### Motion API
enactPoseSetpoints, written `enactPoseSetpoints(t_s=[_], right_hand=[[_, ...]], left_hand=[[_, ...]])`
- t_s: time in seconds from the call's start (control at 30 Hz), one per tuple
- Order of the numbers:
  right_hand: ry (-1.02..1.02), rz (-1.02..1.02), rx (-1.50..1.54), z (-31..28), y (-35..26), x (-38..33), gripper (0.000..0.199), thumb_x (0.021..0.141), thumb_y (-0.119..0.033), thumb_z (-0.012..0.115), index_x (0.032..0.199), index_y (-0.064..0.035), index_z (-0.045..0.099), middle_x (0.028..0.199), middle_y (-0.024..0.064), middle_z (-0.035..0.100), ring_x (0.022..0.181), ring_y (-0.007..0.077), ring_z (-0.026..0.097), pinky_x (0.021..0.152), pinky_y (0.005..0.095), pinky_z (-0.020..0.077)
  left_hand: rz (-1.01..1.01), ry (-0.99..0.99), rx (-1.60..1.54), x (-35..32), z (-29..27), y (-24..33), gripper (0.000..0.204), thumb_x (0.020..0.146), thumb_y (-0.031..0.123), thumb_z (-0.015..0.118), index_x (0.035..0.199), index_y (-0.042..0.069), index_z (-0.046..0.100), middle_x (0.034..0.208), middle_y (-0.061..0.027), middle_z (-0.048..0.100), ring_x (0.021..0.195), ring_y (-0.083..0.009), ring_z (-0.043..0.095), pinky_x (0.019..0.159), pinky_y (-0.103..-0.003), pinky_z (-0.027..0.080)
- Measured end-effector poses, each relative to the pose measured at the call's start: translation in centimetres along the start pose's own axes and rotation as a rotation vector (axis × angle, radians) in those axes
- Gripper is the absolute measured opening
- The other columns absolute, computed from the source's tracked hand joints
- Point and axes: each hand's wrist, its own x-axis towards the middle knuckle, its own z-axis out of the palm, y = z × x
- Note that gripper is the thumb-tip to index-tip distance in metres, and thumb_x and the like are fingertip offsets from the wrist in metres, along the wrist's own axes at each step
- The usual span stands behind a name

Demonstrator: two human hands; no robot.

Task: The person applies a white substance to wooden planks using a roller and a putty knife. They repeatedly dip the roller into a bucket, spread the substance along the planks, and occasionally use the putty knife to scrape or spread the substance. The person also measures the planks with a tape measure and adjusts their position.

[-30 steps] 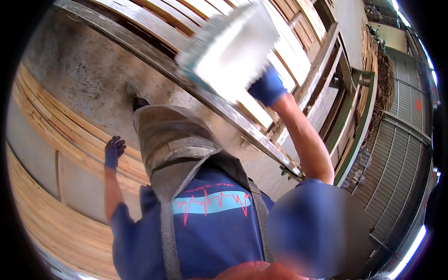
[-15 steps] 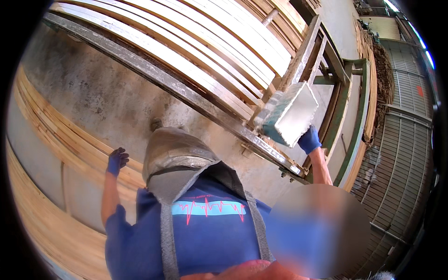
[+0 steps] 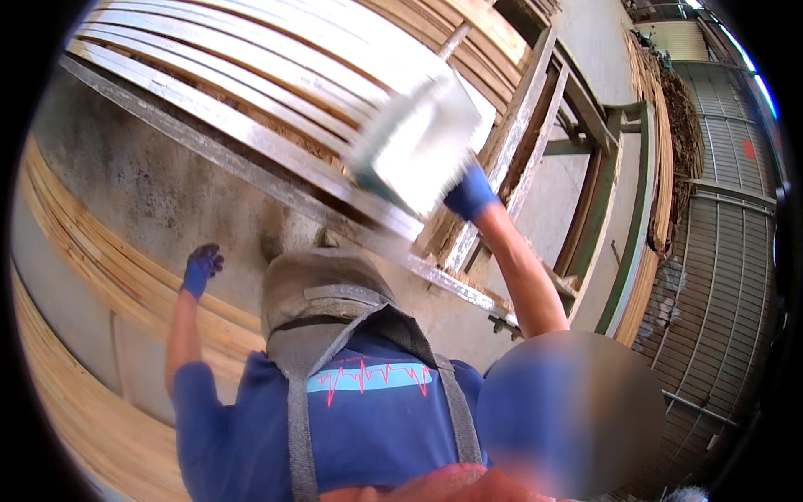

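red sign (image 3: 747, 149) | small, maybe rectangular | far right wall

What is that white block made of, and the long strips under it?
The white block in the right hand looks like pale, matte stone or foam; motion blur leaves it open. The long strips look like bare, unpainted wood: light tan with lengthwise grain.

Bright daylight floods in, washing the pale wooden slats (image 3: 276, 50) near white. The white block (image 3: 414, 146) is smeared by motion blur. Straight edges bow toward the black fisheye rim.
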Motion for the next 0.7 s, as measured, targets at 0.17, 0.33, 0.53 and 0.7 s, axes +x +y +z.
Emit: enactPoseSetpoints(t_s=[0.17,0.33,0.53,0.7], right_hand=[[-0.133,0.321,0.011,-3.6,8.8,-15.4,0.026,0.085,-0.017,0.060,0.107,-0.0065,0.069,0.105,0.0158,0.069,0.102,0.0321,0.064,0.090,0.0392,0.0489],[0.207,0.358,0.564,-4.9,14.8,-14.5,0.027,0.084,-0.018,0.063,0.107,-0.0056,0.068,0.102,0.0161,0.070,0.095,0.0312,0.067,0.079,0.0395,0.0532],[-0.007,0.132,-0.256,-7.7,13.0,-5.2,0.023,0.076,-0.029,0.066,0.088,-0.0090,0.071,0.081,0.0175,0.068,0.076,0.0384,0.066,0.065,0.0470,0.0534],[-0.018,0.022,-0.102,-9.6,16.2,-5.9,0.026,0.081,-0.027,0.064,0.100,-0.0104,0.071,0.096,0.0191,0.069,0.091,0.0353,0.066,0.076,0.0454,0.0536]], left_hand=[[-0.210,0.065,-0.048,-5.4,1.2,-6.4,0.013,0.093,0.028,0.055,0.100,0.018,0.059,0.077,-0.0042,0.065,0.050,-0.0147,0.055,0.043,-0.027,0.035],[-0.442,0.135,-0.145,-11.9,4.6,-9.7,0.027,0.093,0.043,0.053,0.100,0.018,0.058,0.086,-0.0075,0.068,0.061,-0.0192,0.061,0.052,-0.032,0.042],[-0.431,0.194,-0.375,-13.1,5.0,-9.0,0.023,0.092,0.037,0.061,0.093,0.015,0.058,0.075,-0.0085,0.067,0.056,-0.0187,0.062,0.046,-0.028,0.042],[-0.139,0.187,-0.354,-7.0,4.3,-2.5,0.021,0.092,0.035,0.060,0.100,0.015,0.061,0.078,-0.0081,0.069,0.057,-0.0197,0.063,0.049,-0.033,0.044]])
